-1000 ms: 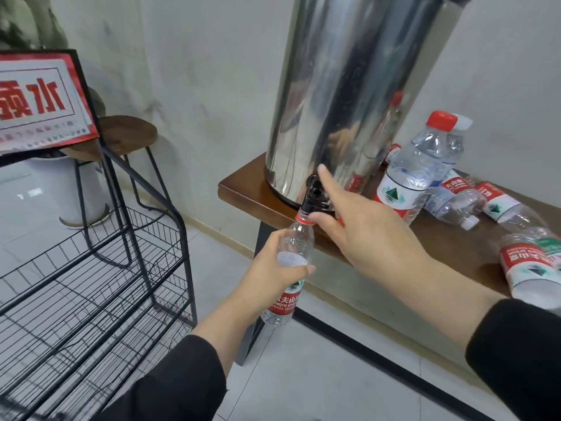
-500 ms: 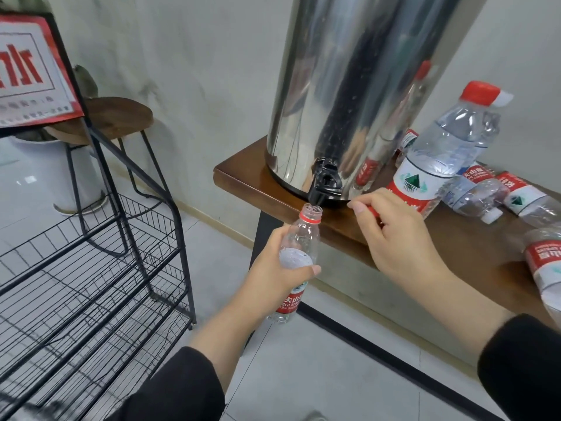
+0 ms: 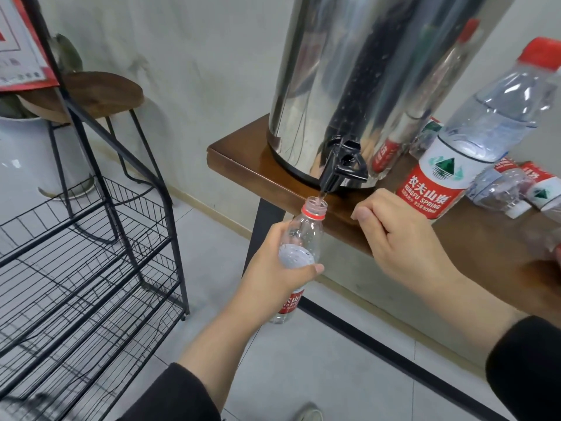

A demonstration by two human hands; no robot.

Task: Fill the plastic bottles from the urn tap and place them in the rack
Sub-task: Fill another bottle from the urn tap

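Note:
My left hand (image 3: 273, 268) grips an uncapped clear plastic bottle (image 3: 306, 232) with a red label, holding its mouth right under the black tap (image 3: 341, 168) of the steel urn (image 3: 364, 71). A thin stream runs from the tap into the bottle. My right hand (image 3: 400, 238) rests at the table edge to the right of the tap, off the lever, fingers curled under. The red cap seen in those fingers earlier is hidden now. The black wire rack (image 3: 91, 268) stands on the left, and no bottles show on its shelves.
The urn sits on a brown wooden table (image 3: 243, 165). A capped bottle (image 3: 455, 153) stands upright to its right, with several more lying behind (image 3: 510, 186). A wooden stool (image 3: 100, 92) and a white pot (image 3: 27, 153) stand behind the rack. Tiled floor lies below.
My right hand left the tap lever and dropped to the table edge. My left hand kept the bottle under the spout while the view moved closer.

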